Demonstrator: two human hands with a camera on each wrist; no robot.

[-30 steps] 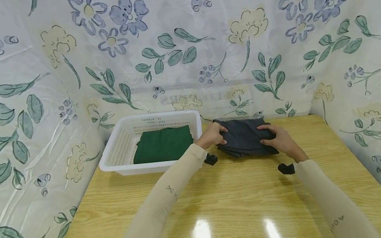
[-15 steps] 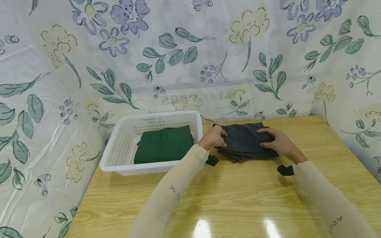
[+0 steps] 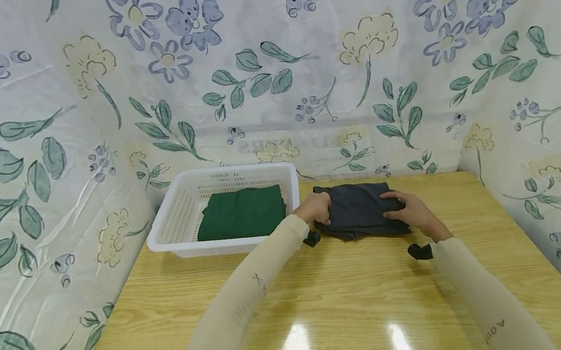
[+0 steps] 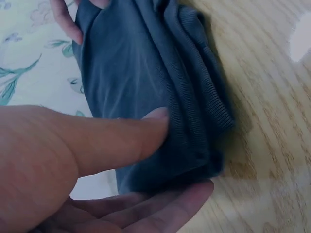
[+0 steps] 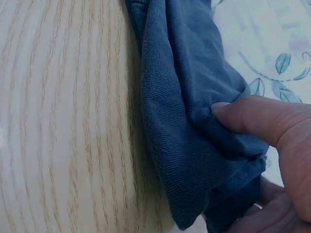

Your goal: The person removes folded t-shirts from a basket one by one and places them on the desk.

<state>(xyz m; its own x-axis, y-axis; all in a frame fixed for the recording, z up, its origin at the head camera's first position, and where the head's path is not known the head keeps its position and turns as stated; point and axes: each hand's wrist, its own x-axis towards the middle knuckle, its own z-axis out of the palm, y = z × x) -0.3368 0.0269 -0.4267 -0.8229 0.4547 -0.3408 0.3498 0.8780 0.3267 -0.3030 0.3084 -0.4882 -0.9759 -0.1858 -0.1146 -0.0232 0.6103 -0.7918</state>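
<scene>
A folded dark grey garment (image 3: 358, 207) lies flat on the table, right of the basket. My left hand (image 3: 316, 208) grips its left end; in the left wrist view the thumb (image 4: 141, 136) presses on top while the fingers lie along the end and lower side. Ribbed bands show along the near edge of the cloth (image 4: 131, 63). At the opposite end my right hand (image 3: 414, 212) holds the garment, thumb (image 5: 243, 114) on the upper layer and fingers partly hidden below. The right wrist view shows the near corner of the cloth (image 5: 170, 145) hanging loosely layered.
A white plastic basket (image 3: 177, 247) with slotted walls stands at the back left, a folded green garment (image 3: 243, 213) inside it. The wooden table (image 3: 344, 294) meets a floral curtain (image 3: 274, 118) at the back and sides. Small black devices sit at both wrists.
The dark garment has come slightly toward me and lies flatter. My left hand has shifted down a little along its left end; the right hand keeps its place.
</scene>
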